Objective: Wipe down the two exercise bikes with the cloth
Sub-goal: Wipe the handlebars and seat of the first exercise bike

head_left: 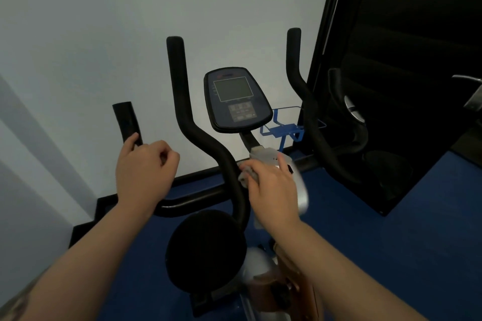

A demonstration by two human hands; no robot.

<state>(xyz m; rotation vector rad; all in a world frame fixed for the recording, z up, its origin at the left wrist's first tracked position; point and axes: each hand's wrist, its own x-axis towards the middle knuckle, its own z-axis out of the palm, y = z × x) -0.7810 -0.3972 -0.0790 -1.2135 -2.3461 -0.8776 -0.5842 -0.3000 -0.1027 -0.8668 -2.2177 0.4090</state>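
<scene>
Bare forearms reach up from the bottom edge toward the black foam-padded handlebar (208, 143) of the near exercise bike, and everything else sits around that bar. Left of its inner upright, the left hand (143, 172) curls its fingers round the outer grip, probably to steady the frame while the other hand works. Just right of the same upright, the right hand (273, 187) holds a small pale grey cloth (245, 174) bunched under bent fingers and presses it against the silver-grey stem housing (300, 190), so the wiping seems to be at the bar's centre joint. Above the joint stands the dark oval console with a grey screen (236, 98), tilted toward the rider; a blue wire bottle cage (283, 128) hangs behind it. Below the bar sits a round black pad (206, 250). Further right, in shadow, the second bike (347, 122) waits, likely unwiped.
</scene>
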